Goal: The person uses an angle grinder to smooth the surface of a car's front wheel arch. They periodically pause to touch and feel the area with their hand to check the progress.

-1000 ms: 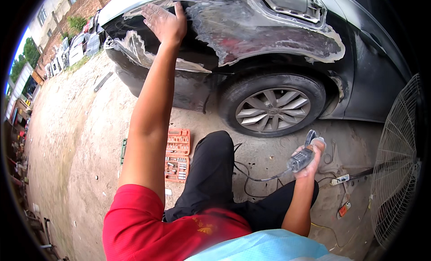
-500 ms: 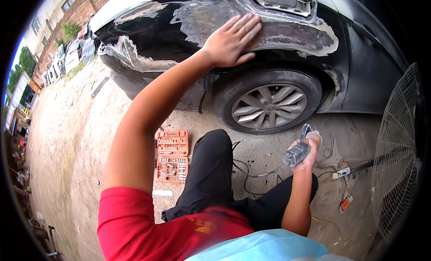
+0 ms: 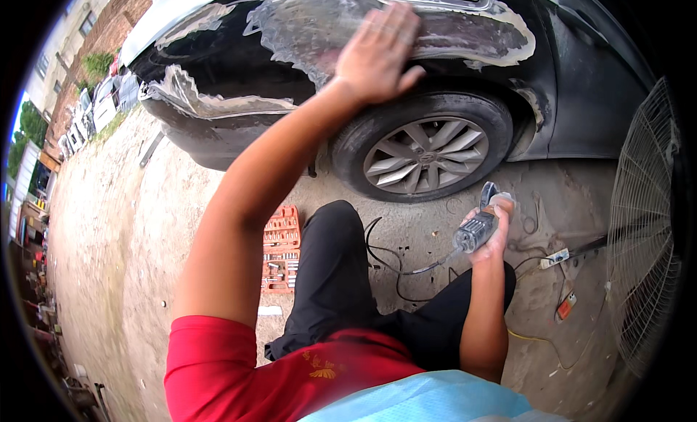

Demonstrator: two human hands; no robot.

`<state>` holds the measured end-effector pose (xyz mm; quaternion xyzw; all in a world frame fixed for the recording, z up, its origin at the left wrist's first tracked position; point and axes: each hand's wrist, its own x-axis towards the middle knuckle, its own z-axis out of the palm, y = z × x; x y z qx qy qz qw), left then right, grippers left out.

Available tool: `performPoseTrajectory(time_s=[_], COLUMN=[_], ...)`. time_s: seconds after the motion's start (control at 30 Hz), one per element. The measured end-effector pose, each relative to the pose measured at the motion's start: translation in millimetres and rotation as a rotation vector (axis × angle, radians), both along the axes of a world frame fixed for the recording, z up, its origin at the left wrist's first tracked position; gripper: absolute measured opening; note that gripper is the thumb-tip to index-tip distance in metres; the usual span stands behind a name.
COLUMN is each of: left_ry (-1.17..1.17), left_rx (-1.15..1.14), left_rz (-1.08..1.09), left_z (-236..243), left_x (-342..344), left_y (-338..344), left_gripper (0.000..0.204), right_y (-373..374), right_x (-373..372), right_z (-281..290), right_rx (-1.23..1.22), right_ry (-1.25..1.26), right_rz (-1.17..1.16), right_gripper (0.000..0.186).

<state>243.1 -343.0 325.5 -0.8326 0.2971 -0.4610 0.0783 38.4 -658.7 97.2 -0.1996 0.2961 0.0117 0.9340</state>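
My left hand (image 3: 377, 55) lies against the rear fender of a dark car (image 3: 218, 77), on a sanded patch (image 3: 475, 41) with grey and pale, feathered edges. Its fingers are stretched out and slightly smeared by motion; the thumb stands apart. Below it sits the rear wheel (image 3: 427, 157), with a silver multi-spoke rim. Lower right, my right hand (image 3: 496, 240) is wrapped round a dusty corded grinder (image 3: 474, 233), held above the ground beside my knee. The tool's round head points away toward the car. A black cable (image 3: 421, 269) runs from its rear end.
An orange socket set case (image 3: 282, 240) lies spread on the ground, partly behind my left arm. At right stand a large wire-caged fan (image 3: 639, 226) and, on the floor, a power strip (image 3: 555, 259) and an orange-and-white object (image 3: 566, 306). Car parts (image 3: 102, 103) are stacked far left.
The view has shifted, so the car sits higher in the picture. My left hand has slid rightward along the panel. The grinder stays in my right hand.
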Motion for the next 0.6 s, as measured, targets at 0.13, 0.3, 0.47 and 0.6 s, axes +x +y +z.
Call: performPoseTrajectory(time_s=[0.13,0.3,0.47,0.6], left_ry=[0.000,0.032,-0.051,-0.068], left_rx=[0.263,0.118,-0.191,-0.374], left_rz=[-0.093,-0.093,0.060,0.162], left_z=[-21.7,-26.4,-45.8,-82.5], left_x=[-6.7,-10.8,-16.1,-24.0], left_y=[-15.1,23.9,72.8,76.4], left_gripper=[0.088,0.087,0.097,0.104], right_y=[2.5,-2.6,-3.2,-7.1], right_x=[7.9,0.3,-1.5,4.5], right_z=[-4.9,-2.4,9.9,6.0], right_rx=[0.021,0.049,-0.026,0.046], right_ry=[-0.039,-0.074,-0.058,-0.033], right_rz=[0.017,0.084,0.080,0.058], right_gripper=[0.053,0.055,0.047,0.042])
